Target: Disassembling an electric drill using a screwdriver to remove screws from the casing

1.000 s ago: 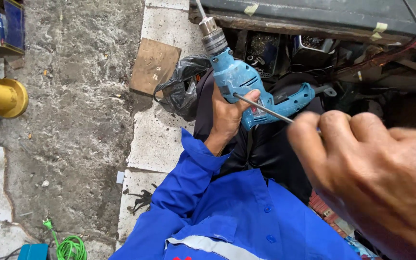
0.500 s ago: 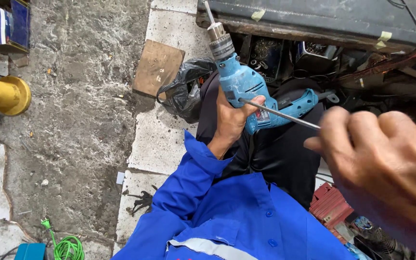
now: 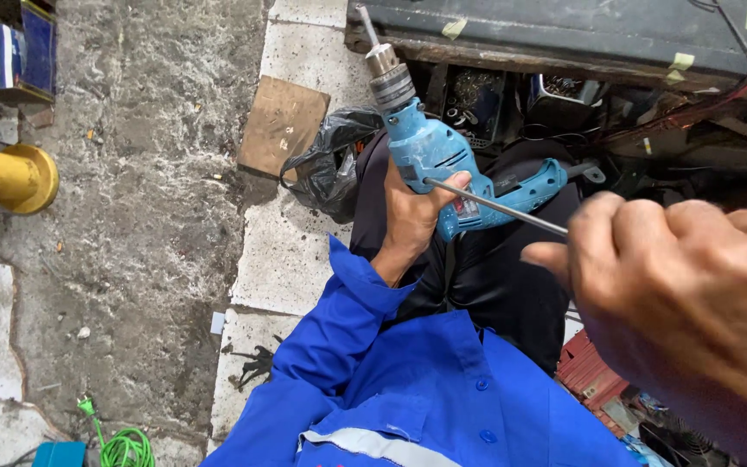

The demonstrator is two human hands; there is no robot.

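My left hand (image 3: 415, 214) is closed around the body of a blue electric drill (image 3: 443, 156), whose chuck and bit point up and away toward the dark bench (image 3: 564, 35). Close to the camera, my right hand (image 3: 676, 285) pinches a thin straight metal rod (image 3: 494, 201) between thumb and fingers. The rod's far tip lies against the drill body near my left thumb. A blue long sleeve covers my left arm, and dark trousers show beneath the drill.
A black plastic bag (image 3: 330, 164) and a brown board (image 3: 283, 125) lie on the pale tiles. A yellow cylinder (image 3: 6, 177) sits at the left on rough concrete. A green cable (image 3: 123, 445) coils at the bottom left. Cluttered parts sit under the bench.
The view shifted slightly; my right hand moved right and down in the frame while keeping the rod. My left hand keeps its hold on the drill.
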